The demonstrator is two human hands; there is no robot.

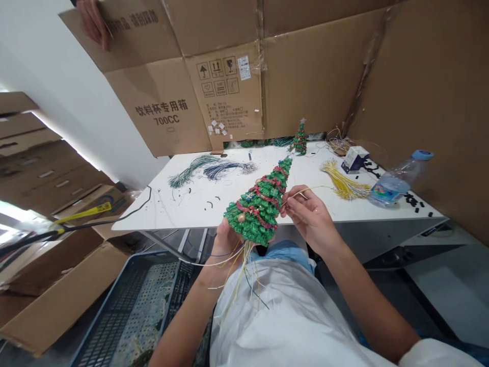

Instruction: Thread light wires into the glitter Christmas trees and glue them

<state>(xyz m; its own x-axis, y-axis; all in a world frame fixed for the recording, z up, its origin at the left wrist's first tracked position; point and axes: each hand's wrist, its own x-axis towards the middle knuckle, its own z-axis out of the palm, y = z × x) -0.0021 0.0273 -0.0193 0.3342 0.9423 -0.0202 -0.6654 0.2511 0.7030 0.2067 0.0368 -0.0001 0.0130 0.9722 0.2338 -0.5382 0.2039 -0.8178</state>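
A green glittery Christmas tree figurine point(260, 204) with red garlands and small ornaments is tilted in front of me, its top pointing up and to the right. My left hand point(226, 242) is closed around its base from the lower left. White, yellow, blue and green wires point(246, 270) hang out of the underside over my lap. At the tree's right side my right hand point(305, 214) pinches a thin yellow wire point(311, 189), fingertips close against the branches. Where the wire's end meets the tree is hidden by the fingers.
On the white table point(183, 209) lie green wires point(196, 168), dark blue wires point(229, 168) and a yellow wire bundle point(346, 181). Farther back stand a second small tree point(299, 140), a small box point(355, 159) and a water bottle point(397, 178). Cardboard point(313, 76) walls the back; another person's hand point(93, 23) grips it. A blue crate point(133, 285) sits below left.
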